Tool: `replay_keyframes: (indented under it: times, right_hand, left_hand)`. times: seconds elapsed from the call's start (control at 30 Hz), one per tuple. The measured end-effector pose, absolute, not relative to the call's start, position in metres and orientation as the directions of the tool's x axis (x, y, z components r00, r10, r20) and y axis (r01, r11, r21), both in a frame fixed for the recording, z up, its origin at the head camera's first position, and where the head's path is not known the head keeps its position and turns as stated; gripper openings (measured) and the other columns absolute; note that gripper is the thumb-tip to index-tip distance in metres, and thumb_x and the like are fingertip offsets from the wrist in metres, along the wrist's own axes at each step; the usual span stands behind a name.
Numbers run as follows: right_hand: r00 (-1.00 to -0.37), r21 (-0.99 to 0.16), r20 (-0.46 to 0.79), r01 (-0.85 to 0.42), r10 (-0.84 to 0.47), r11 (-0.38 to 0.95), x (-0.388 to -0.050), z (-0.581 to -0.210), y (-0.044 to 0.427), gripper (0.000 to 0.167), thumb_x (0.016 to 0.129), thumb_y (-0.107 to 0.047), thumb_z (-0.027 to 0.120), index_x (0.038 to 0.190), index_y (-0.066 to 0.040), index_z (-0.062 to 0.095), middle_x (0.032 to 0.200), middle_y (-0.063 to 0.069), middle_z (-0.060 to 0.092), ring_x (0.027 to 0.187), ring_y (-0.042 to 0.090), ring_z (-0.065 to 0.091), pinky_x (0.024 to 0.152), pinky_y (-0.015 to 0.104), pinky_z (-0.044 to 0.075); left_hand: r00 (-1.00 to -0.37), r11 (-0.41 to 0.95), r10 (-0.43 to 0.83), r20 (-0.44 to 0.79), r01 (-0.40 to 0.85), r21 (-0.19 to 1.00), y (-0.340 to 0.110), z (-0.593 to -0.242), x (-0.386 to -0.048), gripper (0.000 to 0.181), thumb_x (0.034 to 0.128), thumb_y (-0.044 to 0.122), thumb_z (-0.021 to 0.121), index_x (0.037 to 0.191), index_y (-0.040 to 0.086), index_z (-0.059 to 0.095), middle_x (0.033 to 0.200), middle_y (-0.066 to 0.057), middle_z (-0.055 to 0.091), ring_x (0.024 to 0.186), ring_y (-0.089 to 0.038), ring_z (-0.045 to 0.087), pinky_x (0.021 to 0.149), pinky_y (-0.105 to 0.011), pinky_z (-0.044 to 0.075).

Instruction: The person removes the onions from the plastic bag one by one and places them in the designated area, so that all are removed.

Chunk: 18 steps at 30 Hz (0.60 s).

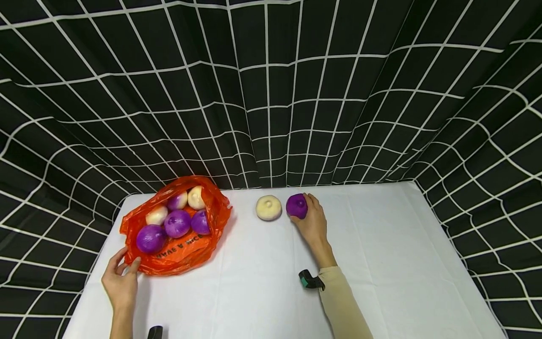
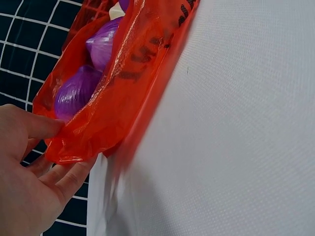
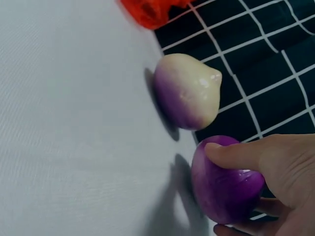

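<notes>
In the head view my right hand point(image 1: 312, 221) grips a purple onion point(image 1: 296, 205) near the back of the table. The thumb lies across its near side in the right wrist view, with fingers round the far side. Just left of it a cream onion point(image 1: 268, 208) sits on the cloth; the right wrist view shows purple on its lower side. An orange-red plastic bag point(image 1: 186, 254) lies at the left with its mouth wide. Several purple and cream onions point(image 1: 178, 223) are inside. My left hand point(image 1: 121, 282) pinches the bag's near left rim between thumb and fingers.
A white cloth point(image 1: 254, 282) covers the table. Black fabric with a white grid point(image 1: 271, 94) hangs behind and on both sides. A black wrist camera point(image 1: 311, 280) sits on the right forearm, beside the beige sleeve point(image 1: 343, 301).
</notes>
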State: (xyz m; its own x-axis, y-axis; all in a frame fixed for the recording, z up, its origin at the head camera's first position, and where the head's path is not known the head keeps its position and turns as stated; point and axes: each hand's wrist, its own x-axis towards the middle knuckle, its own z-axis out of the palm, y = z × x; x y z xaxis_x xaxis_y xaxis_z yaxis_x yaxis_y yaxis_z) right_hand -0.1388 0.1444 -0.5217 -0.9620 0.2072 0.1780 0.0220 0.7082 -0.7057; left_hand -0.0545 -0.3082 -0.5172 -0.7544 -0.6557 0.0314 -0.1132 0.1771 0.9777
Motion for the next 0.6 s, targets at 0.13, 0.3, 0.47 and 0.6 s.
replay_keyframes:
  times: [0.13,0.3,0.47,0.6]
  right_hand:
    - [-0.97,-0.704,0.138,0.047,0.202,0.709,-0.1399,-0.5259,0.1462,0.079,0.073,-0.013,0.086,0.141,-0.001,0.048,0.144,0.021,0.045,0.13,0.041,0.045,0.103,0.058,0.041]
    - [-0.97,-0.711,0.138,0.043,0.198,0.702,-0.1399,-0.5278,0.1478,0.08,0.072,-0.012,0.086,0.141,0.0,0.048,0.145,0.021,0.044,0.13,0.042,0.045,0.104,0.058,0.04]
    - [-0.968,-0.726,0.146,0.035,0.204,0.687,-0.1399,-0.5266,0.1478,0.084,0.071,-0.011,0.087,0.142,0.003,0.044,0.143,0.025,0.044,0.131,0.043,0.043,0.106,0.057,0.038]
    - [-0.968,-0.73,0.144,0.038,0.207,0.682,-0.1411,-0.5252,0.1487,0.089,0.071,-0.011,0.087,0.145,0.004,0.039,0.143,0.026,0.043,0.131,0.044,0.042,0.108,0.057,0.037]
  left_hand:
    - [-0.756,0.165,-0.654,0.03,-0.103,0.981,-0.3081,-0.5159,-0.054,0.046,0.0841,-0.014,0.064,0.128,-0.002,0.06,0.104,0.016,0.055,0.07,0.001,0.052,0.054,-0.005,0.047]
    - [-0.756,0.151,-0.654,0.035,-0.085,0.985,-0.3083,-0.5162,-0.0522,0.045,0.0834,-0.015,0.063,0.126,-0.002,0.062,0.103,0.016,0.056,0.067,0.002,0.052,0.053,-0.006,0.047]
    - [-0.761,0.156,-0.647,0.052,-0.065,0.986,-0.3087,-0.518,-0.0516,0.045,0.0832,-0.016,0.063,0.126,-0.002,0.062,0.104,0.014,0.057,0.066,0.001,0.052,0.051,-0.005,0.045]
    - [-0.761,0.174,-0.646,0.058,-0.073,0.982,-0.3081,-0.5189,-0.0513,0.045,0.0832,-0.016,0.063,0.126,-0.003,0.061,0.104,0.015,0.056,0.066,0.002,0.051,0.051,-0.005,0.045]
